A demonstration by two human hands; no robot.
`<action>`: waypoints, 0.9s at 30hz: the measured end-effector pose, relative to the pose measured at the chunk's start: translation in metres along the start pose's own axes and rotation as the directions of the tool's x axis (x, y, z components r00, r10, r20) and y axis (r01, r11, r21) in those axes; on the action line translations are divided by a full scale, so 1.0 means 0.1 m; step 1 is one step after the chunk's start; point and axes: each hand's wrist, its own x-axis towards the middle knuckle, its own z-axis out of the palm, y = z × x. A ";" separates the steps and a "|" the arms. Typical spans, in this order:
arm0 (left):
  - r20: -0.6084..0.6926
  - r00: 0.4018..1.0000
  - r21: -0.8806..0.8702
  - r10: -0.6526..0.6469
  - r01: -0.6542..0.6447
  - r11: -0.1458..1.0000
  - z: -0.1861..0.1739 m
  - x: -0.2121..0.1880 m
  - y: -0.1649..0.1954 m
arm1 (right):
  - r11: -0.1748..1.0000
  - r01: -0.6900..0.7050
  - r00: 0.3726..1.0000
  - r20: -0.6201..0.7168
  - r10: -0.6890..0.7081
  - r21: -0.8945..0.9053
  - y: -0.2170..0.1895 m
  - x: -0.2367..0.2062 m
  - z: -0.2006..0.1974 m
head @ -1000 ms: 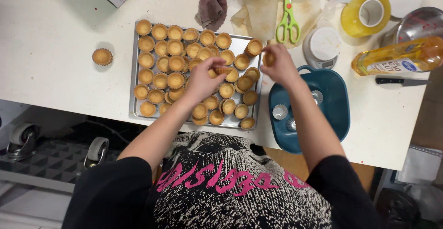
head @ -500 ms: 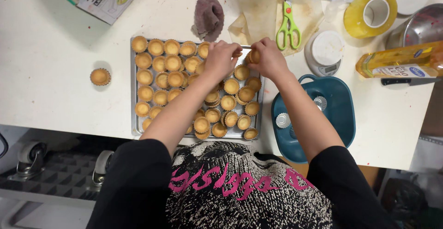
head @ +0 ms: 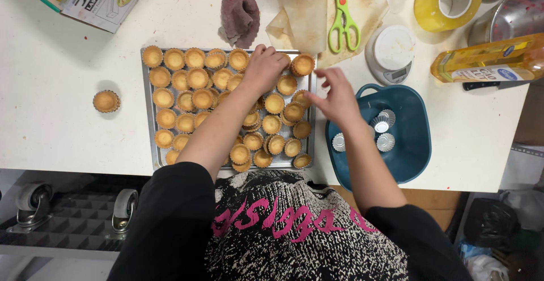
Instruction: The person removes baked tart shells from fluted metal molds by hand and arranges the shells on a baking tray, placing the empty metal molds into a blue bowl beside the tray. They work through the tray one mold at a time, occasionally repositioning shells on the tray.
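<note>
A baking kitchen: a metal baking tray (head: 148, 111) full of golden tart shells (head: 197, 78) on the white worktop (head: 56, 77), a small round white scale (head: 390, 53) and yellow oil bottle (head: 487, 60) toward its far right corner.

Bare table (head: 56, 60) left of the crowded tray (head: 148, 116); scissors (head: 341, 17), scale (head: 391, 51), basin (head: 416, 139) crowding its right.

White table (head: 51, 116) w/ baking tray (head: 148, 122), blue tub (head: 416, 145), scissors (head: 342, 17).

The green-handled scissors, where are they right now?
In the head view, the green-handled scissors lie at the top of the table on crumpled baking paper, just beyond the tray, left of the small white scale.
</note>
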 end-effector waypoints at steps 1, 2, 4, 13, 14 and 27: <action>0.010 1.000 0.024 0.021 -0.021 0.999 0.00 -0.03 0.00 | 0.999 -0.027 0.999 0.018 0.027 0.037 0.00 -0.10 0.04; -0.008 0.999 0.010 0.031 -0.031 0.999 0.00 -0.05 -0.01 | 0.996 -0.055 0.998 0.037 0.052 0.073 0.01 -0.19 0.08; -0.047 0.998 -0.014 0.051 -0.052 0.999 -0.01 -0.10 -0.02 | 0.968 -0.140 0.988 0.092 0.123 0.209 0.04 -0.33 0.20; 0.163 0.984 0.098 0.073 -0.090 0.991 0.00 -0.17 0.24 | 0.953 0.021 0.989 0.144 0.024 -0.301 0.30 -0.05 0.48; 0.208 0.977 0.115 0.047 -0.072 0.991 -0.01 -0.16 0.28 | 0.917 -0.042 0.967 0.214 0.137 -0.396 0.31 0.05 0.49; 0.376 0.912 0.279 -0.162 0.055 0.959 -0.17 -0.06 0.55 | 0.853 -0.036 0.960 0.218 0.174 -0.520 0.29 0.28 0.59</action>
